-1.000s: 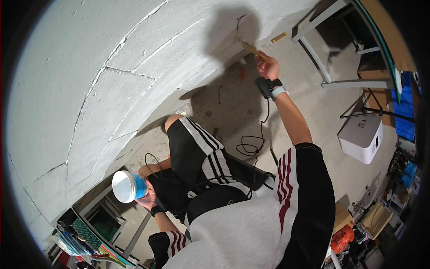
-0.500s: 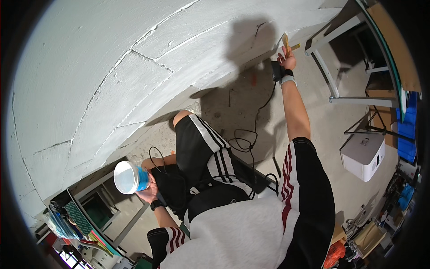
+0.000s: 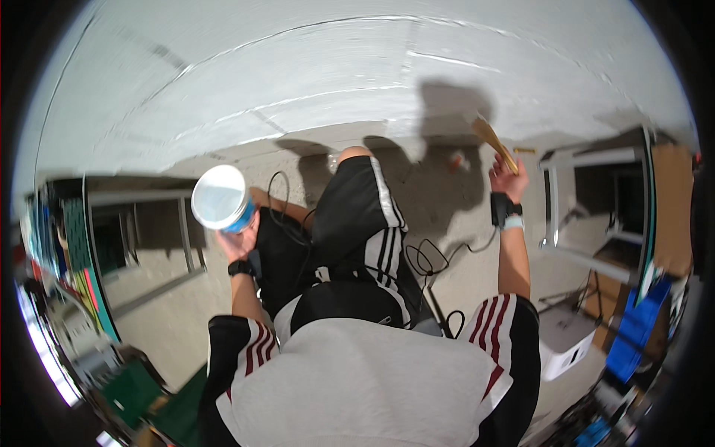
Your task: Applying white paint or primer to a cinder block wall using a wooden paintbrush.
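My left hand (image 3: pixel 240 240) grips a white plastic tub (image 3: pixel 221 195) with a blue label, its open mouth tipped toward me. Pale liquid or a pale inner wall shows inside; I cannot tell which. My right hand (image 3: pixel 509 179), stretched out to the right, is closed round the wooden handle of a flat paintbrush (image 3: pixel 491 140). The brush's pale tip points up and left toward the foot of the white wall (image 3: pixel 298 63); whether it touches is unclear. Just beyond that hand lies a small yellow strip (image 3: pixel 525 150).
Metal-framed tables stand at left (image 3: pixel 141 195) and right (image 3: pixel 596 155). A black cable (image 3: pixel 428 257) loops over the concrete floor beside my knee. At lower right are a white box-shaped device (image 3: pixel 562 343), a dark tripod and a blue panel (image 3: pixel 633 328). Green containers (image 3: pixel 134 387) stand lower left.
My view has turned and levelled toward the wall. The paintbrush in my right hand now shows at fuller length, farther from the yellow strip. The left hand keeps hold of the tub.
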### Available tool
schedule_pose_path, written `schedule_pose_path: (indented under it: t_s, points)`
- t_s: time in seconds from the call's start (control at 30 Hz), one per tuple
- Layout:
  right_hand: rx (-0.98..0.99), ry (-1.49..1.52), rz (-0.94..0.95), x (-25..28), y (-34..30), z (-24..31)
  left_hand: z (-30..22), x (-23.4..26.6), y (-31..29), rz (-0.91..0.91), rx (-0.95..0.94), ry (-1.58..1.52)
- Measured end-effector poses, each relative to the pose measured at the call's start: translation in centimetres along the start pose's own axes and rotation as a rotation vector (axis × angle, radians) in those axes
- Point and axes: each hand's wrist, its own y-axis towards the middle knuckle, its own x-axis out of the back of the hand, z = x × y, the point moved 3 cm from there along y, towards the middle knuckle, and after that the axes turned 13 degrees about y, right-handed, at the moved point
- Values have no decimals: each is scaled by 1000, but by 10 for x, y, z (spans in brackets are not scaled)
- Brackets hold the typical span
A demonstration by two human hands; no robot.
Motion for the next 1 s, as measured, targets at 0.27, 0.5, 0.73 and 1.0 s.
schedule_pose_path:
  t_s: [0.27,0.5,0.73,1.0]
  points:
    - [-112,-72,250,-135,-65,-60,3,20,-2,161,-61,-97]
    - [152,-648,571,-267,-131,-138,0,37,-10,230,-85,-256]
    - [792,-1151,946,-350,-188,-179,4,35,0,191,-46,-297]
    - [771,-1128,963,-360,-199,-194,6,41,0,196,-14,-313]
